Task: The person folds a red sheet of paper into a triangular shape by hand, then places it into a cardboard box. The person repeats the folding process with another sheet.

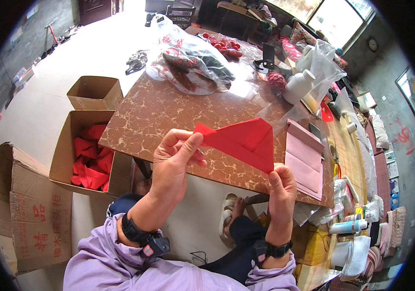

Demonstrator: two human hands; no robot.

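Note:
A folded piece of red paper is stretched between my two hands, above the near edge of the brown marbled table. Its narrow left tip is pinched by the thumb and fingers of my left hand. My right hand pinches the lower right corner. Creases cross the paper near its right side. Pink folded paper sheets lie on the table to the right of the red piece. Left of the table, an open cardboard box holds several red folded pieces.
A smaller open box and a large carton stand on the floor at left. On the table are a plastic bag, red round items, a white bottle and a dark phone. Scissors lie at right.

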